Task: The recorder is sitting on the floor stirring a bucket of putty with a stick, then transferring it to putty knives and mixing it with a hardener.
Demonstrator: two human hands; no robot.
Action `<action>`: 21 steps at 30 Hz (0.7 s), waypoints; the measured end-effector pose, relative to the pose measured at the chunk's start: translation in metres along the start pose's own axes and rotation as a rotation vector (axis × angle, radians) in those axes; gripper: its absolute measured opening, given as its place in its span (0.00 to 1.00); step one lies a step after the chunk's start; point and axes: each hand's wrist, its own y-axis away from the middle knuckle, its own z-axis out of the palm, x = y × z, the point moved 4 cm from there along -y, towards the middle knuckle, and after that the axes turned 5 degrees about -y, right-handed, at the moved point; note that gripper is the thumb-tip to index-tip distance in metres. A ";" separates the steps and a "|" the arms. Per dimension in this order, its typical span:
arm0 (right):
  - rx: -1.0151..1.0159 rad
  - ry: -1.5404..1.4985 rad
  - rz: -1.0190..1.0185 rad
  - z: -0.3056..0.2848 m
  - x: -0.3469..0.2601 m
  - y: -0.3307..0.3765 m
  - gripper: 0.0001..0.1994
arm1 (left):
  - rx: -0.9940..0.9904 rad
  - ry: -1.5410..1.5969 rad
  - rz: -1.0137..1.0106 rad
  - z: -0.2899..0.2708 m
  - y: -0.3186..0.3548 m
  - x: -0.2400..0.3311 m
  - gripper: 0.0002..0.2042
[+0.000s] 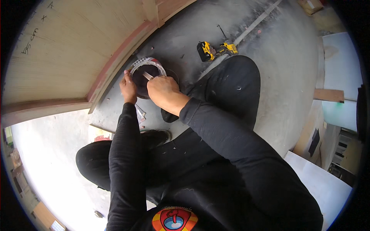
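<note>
One head-worn view (wide fisheye) — from close above the lap (183, 154), steeply down to the floor (279, 96).

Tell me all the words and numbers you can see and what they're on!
Wooden panel: dark handwritten letters and numbers, upper left; I won't copy them out.
Round tub: checkered print; any lettering is too small to read.
Yellow-and-black cordless power tool: markings too small to read.
Black top: pale lettering above a red-and-orange badge, too unclear to read.
White label, lower left: too blurred to read.
</note>
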 end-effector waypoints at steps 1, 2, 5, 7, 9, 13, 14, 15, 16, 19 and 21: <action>0.016 -0.011 0.007 0.007 -0.001 0.001 0.13 | -0.009 -0.023 -0.003 0.002 0.001 0.001 0.28; -0.031 -0.001 -0.037 0.015 -0.001 0.003 0.13 | -0.015 -0.014 0.011 0.001 0.002 0.002 0.28; -0.226 0.082 -0.132 0.028 0.002 0.012 0.15 | 0.018 -0.006 0.041 -0.001 0.002 0.003 0.28; -0.190 0.056 -0.077 0.019 0.006 0.015 0.15 | 0.023 -0.049 0.043 -0.003 0.002 0.002 0.28; -0.174 0.035 -0.034 0.006 0.007 0.013 0.14 | -0.013 -0.036 0.072 -0.003 0.001 0.002 0.28; -0.078 0.012 -0.168 -0.009 -0.010 0.006 0.12 | -0.046 -0.093 0.081 0.002 0.000 -0.001 0.28; -0.069 0.046 -0.154 -0.009 -0.011 0.006 0.12 | -0.069 -0.081 0.083 0.004 0.000 -0.001 0.28; -0.052 0.056 -0.175 -0.007 -0.014 0.007 0.12 | -0.070 -0.080 0.083 0.005 0.002 0.000 0.27; 0.006 0.054 -0.205 -0.006 -0.014 0.008 0.12 | -0.081 -0.075 0.084 0.004 0.005 0.001 0.27; -0.228 0.125 -0.098 0.007 -0.004 0.016 0.13 | -0.058 -0.070 0.090 0.002 0.006 0.006 0.26; -0.328 0.158 0.030 0.005 0.007 0.019 0.14 | -0.023 -0.071 0.073 0.001 0.007 0.008 0.26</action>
